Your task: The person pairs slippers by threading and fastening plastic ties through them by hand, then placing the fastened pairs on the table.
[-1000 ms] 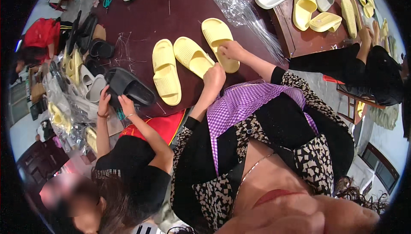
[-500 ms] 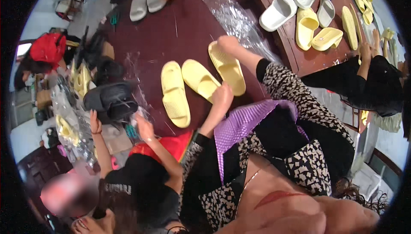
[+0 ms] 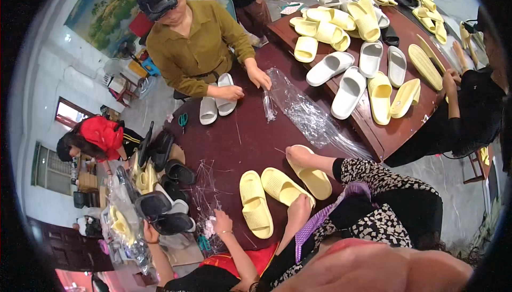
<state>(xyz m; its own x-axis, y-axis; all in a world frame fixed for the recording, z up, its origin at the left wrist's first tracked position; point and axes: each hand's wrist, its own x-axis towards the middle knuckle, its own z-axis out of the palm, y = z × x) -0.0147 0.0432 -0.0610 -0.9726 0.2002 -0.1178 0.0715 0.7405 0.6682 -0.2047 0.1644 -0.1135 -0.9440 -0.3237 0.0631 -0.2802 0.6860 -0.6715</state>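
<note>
Yellow slippers lie on a dark red table (image 3: 250,132) in the lower middle of the frame. The person's right hand (image 3: 298,156) rests flat on the right slipper (image 3: 312,177), fingers spread over its top end, pressing and not closing round it. The left hand (image 3: 298,209) sits on the near end of the middle slipper (image 3: 282,186), fingers curled down on it; I cannot tell if they close round the edge. A third yellow slipper (image 3: 255,212) lies just to the left, not touched. Clear plastic bags (image 3: 304,113) lie above these, near the middle of the frame. At the upper left, a person in an olive shirt (image 3: 200,46) holds white slippers (image 3: 216,102). More white and yellow slippers cover a brown table (image 3: 384,137) at the upper right.
</note>
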